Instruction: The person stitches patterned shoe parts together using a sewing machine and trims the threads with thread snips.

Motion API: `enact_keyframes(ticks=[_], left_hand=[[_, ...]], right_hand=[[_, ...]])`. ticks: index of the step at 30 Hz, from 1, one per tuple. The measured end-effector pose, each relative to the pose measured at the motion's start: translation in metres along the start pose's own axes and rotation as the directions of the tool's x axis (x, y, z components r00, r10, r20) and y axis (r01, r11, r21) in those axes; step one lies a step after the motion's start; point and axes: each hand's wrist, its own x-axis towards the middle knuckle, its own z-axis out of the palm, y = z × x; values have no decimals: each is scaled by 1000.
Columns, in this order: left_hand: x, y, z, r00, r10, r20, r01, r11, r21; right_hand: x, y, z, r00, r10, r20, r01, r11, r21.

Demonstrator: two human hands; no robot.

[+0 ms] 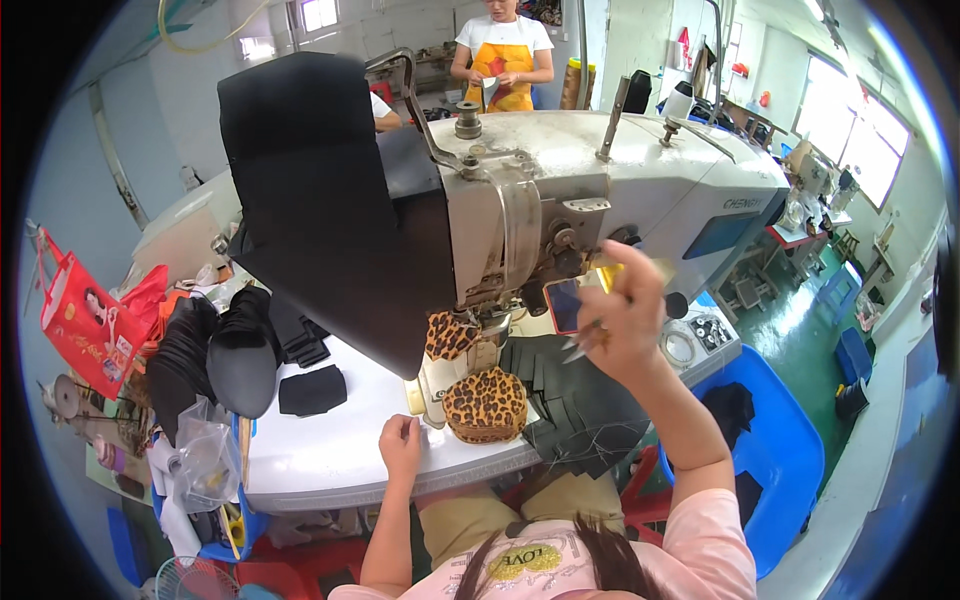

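My right hand point(628, 315) is raised in front of the sewing machine point(600, 150), its index finger stretched up beside the dark knobs on the machine head. Pale metal blades point(573, 352) poke out below its fingers, apparently thread snips held in the palm. Down at the table's front edge, my left hand point(400, 446) rests with curled fingers, and nothing shows in it. Just right of it, a leopard-print piece point(485, 405) with a dark lower edge lies by the machine bed. Another leopard-print piece point(452, 336) sits under the machine head, near the needle area.
Black cut pieces point(575, 410) overlap right of the bed; a black piece point(313, 390) and stacked curved black panels point(243, 350) lie left. A large black sheet point(310, 180) covers the machine's left end. A phone point(563, 305) and blue tub point(790, 450) are right. Beyond stands a person point(503, 60).
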Motion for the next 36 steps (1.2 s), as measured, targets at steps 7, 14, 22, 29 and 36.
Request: enact_keyframes(ticks=[7,14,22,29,36], left_hand=[[0,5,-3,999,-38,17,38,999,25],[-1,9,-4,995,-102,22,101,993,58],[-2,4,0,1000,-1,-27,2,999,54],[0,12,-1,1000,-15,-21,16,998,58],[-2,5,-3,996,-88,16,86,994,72]], right_hand=[[10,3,20,988,113,-106,-108,993,49],[11,15,10,998,-57,19,56,998,25],[17,17,-2,962,-172,212,181,983,-21],[13,9,6,974,212,-85,-197,969,149],[15,3,14,985,71,-157,-71,997,5]])
